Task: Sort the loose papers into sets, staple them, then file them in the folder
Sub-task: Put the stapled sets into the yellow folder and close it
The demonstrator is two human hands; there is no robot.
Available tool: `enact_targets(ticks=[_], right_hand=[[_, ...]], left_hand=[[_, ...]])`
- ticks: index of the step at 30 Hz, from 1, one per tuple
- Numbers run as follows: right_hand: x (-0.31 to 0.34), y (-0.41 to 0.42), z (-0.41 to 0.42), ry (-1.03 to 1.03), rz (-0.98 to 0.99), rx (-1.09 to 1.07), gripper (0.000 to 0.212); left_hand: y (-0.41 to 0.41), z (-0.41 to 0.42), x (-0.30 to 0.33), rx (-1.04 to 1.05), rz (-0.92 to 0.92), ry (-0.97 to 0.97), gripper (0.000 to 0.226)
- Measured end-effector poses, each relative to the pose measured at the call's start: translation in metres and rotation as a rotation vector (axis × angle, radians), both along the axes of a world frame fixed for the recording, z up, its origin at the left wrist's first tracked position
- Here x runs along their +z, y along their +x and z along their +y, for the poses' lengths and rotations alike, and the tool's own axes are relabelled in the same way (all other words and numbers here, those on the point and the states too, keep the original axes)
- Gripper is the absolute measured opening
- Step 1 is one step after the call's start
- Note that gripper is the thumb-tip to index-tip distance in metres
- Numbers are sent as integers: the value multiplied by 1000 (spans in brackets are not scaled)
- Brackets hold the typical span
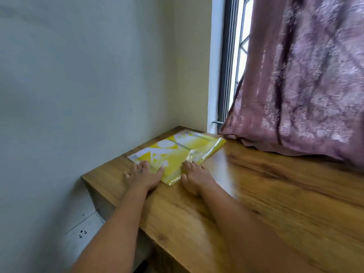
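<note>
Head view: both hands, left (144, 175) and right (194, 174), lie flat-fingered on the folder (177, 152) at 11 o'clock on the bench (275, 194); no loose papers or stapler visible, so filing looks finished.

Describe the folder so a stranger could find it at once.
Start at the wooden desk and go to its far left corner, between the pale wall and the mauve curtain. There lies the flat, glossy yellow plastic folder with white shapes, both hands resting on its near edge; nothing else there is yellow.
</note>
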State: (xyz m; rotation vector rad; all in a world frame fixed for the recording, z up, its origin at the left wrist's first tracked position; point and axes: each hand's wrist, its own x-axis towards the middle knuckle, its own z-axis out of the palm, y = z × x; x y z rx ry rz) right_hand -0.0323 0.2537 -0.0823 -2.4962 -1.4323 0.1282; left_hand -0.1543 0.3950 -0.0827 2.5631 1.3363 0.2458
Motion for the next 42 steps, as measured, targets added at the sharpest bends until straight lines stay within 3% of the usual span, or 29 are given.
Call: enact_targets(ticks=[2,5,13,17,19,22,24,29,32,34,37,40,42], right_hand=[[-1,18,20,-52,4,52,61],[1,45,43,-91,7,76,60],[-5,70,61,-14,-9,59,58],[-8,60,51,255,-22,1,51],[-5,51,32,297,-3,-21,47],[-6,42,-21,265,-26,-115,42],[-8,38,-69,218,-97,-231,44],[-4,19,-206,85,-127,-520,47],[6,-12,-298,130,-178,-654,41],[10,-40,-369,169,-236,-749,33],[9,-76,-478,185,-391,-932,26],[2,-103,-578,93,-460,-1189,36],[-6,-108,-623,55,-372,-1280,45]], left_hand=[[4,21,-1,-50,-10,-18,106],[10,46,-1,-95,7,27,116],[27,68,-5,-131,13,33,103],[26,70,-8,-126,-54,102,110],[21,65,-5,-147,-60,166,97],[17,46,2,-125,76,312,65],[16,10,2,-149,162,266,60],[12,-146,1,-429,-94,72,58],[-4,-245,9,-598,-275,-81,52],[-14,-311,15,-714,-296,-176,51],[-22,-398,13,-856,-298,-152,50],[-21,-465,6,-965,-279,-240,53],[-16,-489,0,-1013,-235,-280,53]])
